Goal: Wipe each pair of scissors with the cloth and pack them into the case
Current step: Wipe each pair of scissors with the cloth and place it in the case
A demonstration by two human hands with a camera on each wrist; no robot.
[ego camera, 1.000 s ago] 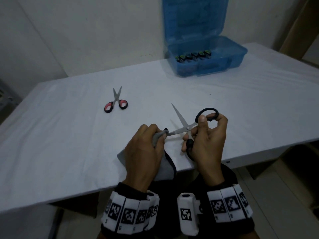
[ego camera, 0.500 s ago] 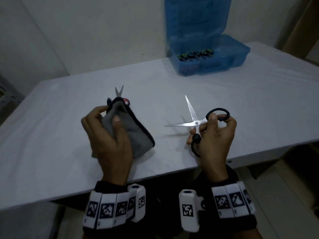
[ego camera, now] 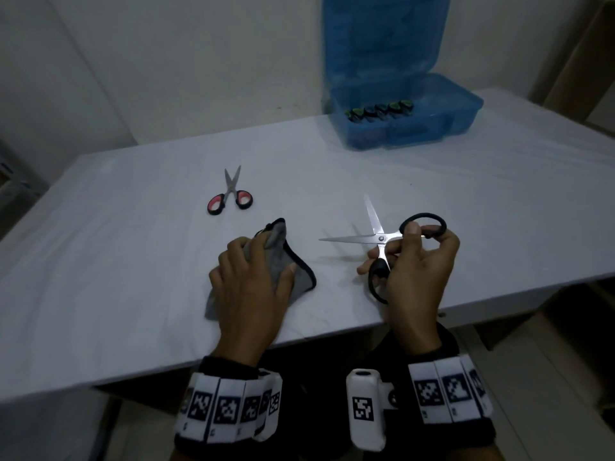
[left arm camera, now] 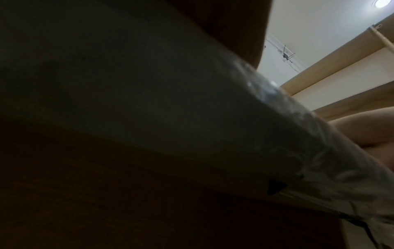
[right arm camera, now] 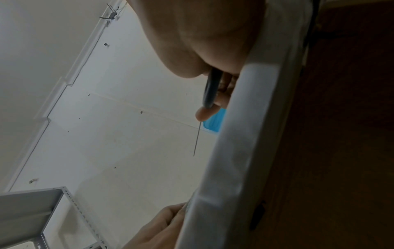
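Standing open, blue case [ego camera: 462,114] holds scissors [ego camera: 379,112].

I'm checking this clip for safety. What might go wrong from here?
1. The black scissors are spread wide open in the right hand, one tip aimed toward the left hand gripping the cloth; wiping could nick a finger.
2. They are held near the table edge; a slip might drop them to the floor.

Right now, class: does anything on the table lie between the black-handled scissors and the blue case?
Nothing visible does. The right hand holds the black-handled scissors open above bare table before the open blue case. The red-handled scissors lie off left.
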